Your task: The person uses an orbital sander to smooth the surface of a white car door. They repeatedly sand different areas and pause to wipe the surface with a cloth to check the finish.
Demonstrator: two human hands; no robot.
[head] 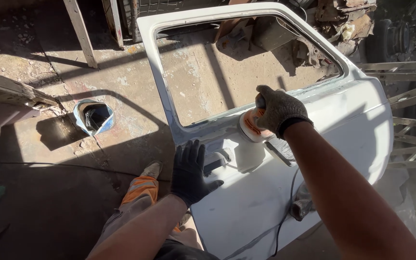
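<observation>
Two gloved hands worked: our left hand (pixel 190 172) lay spread flat on the white car door (pixel 352 125), right hand (pixel 278 111) gripping the sander (pixel 249 126) mid-sanding, calling next for steady passes.

Outdoor car-body workshop, white car door (pixel 314 159) propped on concrete floor (pixel 121 82), scrap parts (pixel 333 29) at one o'clock, metal frames (pixel 410 96) at three

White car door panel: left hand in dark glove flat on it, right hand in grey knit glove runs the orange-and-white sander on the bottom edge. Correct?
Not quite. The head view shows the orange-and-white sander under the right hand just below the window opening of the white car door panel, not the bottom edge. The left hand lies flat on the panel.
</observation>
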